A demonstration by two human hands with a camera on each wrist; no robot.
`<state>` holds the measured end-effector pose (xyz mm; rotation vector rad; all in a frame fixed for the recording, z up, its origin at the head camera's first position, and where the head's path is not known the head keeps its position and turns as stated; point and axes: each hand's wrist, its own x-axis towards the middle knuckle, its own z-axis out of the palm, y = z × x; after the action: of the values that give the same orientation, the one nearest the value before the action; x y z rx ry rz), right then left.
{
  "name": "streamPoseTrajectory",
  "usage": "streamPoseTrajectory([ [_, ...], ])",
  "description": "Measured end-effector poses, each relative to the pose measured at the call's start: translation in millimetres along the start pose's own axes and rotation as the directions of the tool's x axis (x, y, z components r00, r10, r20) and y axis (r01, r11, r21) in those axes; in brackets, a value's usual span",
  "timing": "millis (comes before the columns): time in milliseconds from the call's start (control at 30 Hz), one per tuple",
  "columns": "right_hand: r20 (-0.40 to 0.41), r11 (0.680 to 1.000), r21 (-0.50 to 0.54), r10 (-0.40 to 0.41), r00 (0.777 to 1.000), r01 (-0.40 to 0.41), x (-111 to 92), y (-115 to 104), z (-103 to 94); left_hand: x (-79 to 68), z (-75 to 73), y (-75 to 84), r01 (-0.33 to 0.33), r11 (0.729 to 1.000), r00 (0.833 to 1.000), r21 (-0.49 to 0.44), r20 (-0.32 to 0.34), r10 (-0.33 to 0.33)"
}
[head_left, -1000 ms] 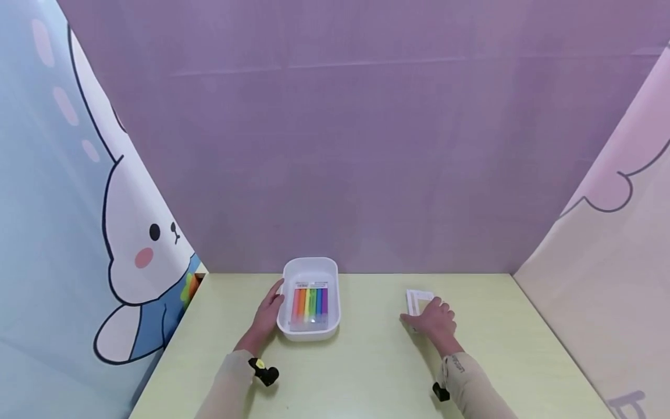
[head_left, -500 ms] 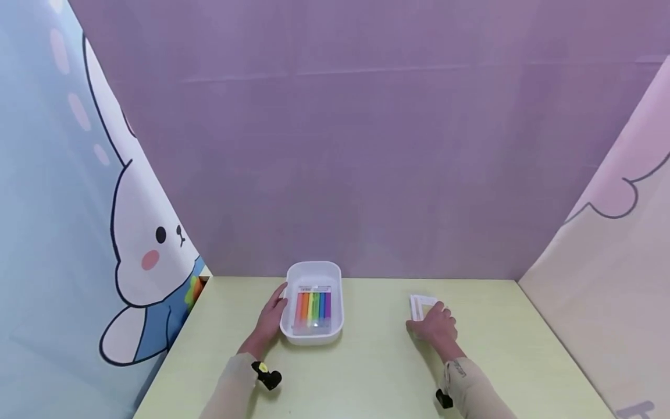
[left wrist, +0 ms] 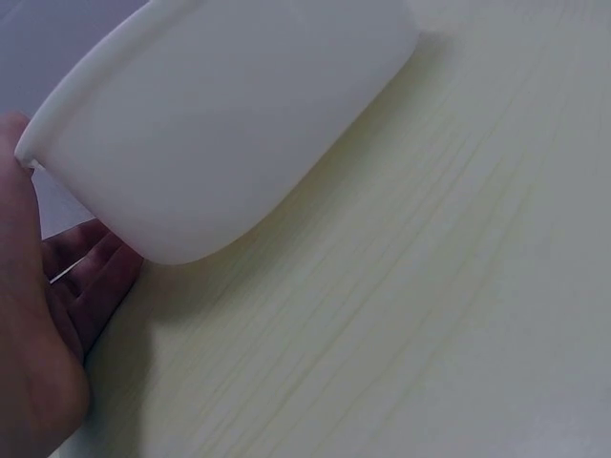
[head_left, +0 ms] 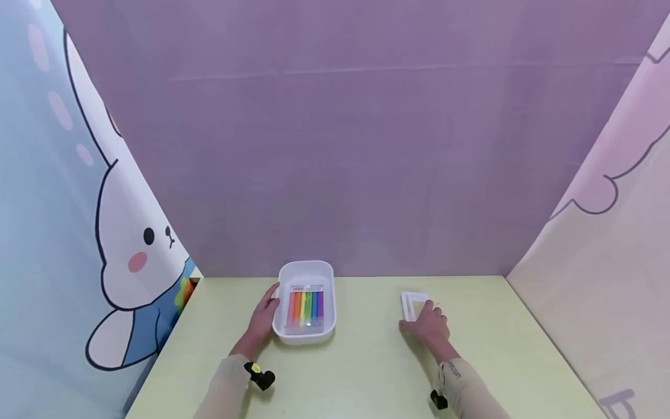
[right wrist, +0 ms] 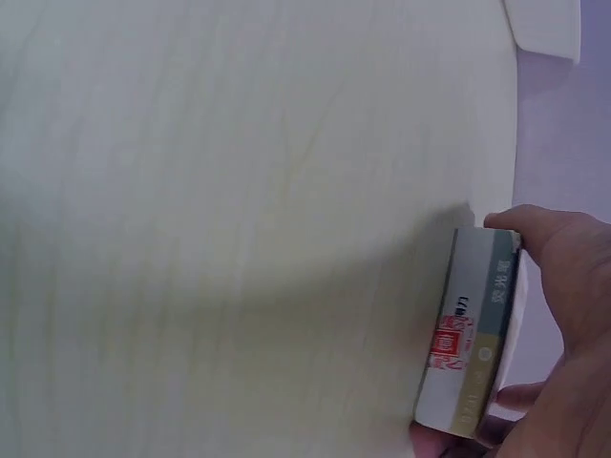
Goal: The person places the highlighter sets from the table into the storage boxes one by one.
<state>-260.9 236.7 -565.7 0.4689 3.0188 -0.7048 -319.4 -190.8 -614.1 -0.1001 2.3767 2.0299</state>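
Note:
A white plastic tub [head_left: 328, 326] stands on the table left of centre. Inside lies a clear pack of rainbow-coloured markers [head_left: 305, 311], flat on its back. My left hand [head_left: 260, 320] holds the tub's left side; in the left wrist view the thumb is at the rim of the tub [left wrist: 220, 124] and the fingers are against its lower wall. To the right, my right hand [head_left: 430, 327] grips a small white highlighter box [head_left: 408, 302] between thumb and fingers. Its printed end shows on the highlighter box [right wrist: 468, 334] in the right wrist view; my palm hides part of it.
The pale wooden table [head_left: 366, 372] ends at a purple cloth backdrop [head_left: 366, 174]. A rabbit-printed cloth [head_left: 136, 233] hangs on the left, a pink-and-cream one [head_left: 617, 262] on the right. Bare tabletop lies between the tub and the box.
The head view has shifted slightly. Both hands keep their holds on the tub and the highlighter box, with no clear movement on the table.

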Motion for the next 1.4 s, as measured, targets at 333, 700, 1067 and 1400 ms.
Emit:
streamPoseTrajectory([
  [333, -0.013, 1.0, -0.008, -0.003, 1.0, 0.003, 6.7, -0.4, 3.2, -0.1, 0.5, -3.0, -0.016, 1.0, 1.0, 0.015, -0.005, 0.016],
  [700, -0.02, 1.0, -0.006, -0.023, 1.0, 0.023, 19.9, -14.9, 3.8, 2.9, -1.0, -0.9, -0.009, 1.0, 1.0, -0.003, 0.022, 0.009],
  [1067, -0.017, 0.997, -0.026, -0.071, 0.997, 0.07, 16.7, -43.8, -9.0, -0.9, -1.0, -1.6, -0.012, 1.0, 1.0, 0.014, -0.004, 0.012],
  [1400, -0.033, 0.993, -0.033, -0.111, 0.993, 0.11, 6.2, -74.3, -24.4, -2.5, -1.1, -1.4, 0.002, 1.0, 1.0, 0.027, 0.009, -0.002],
])
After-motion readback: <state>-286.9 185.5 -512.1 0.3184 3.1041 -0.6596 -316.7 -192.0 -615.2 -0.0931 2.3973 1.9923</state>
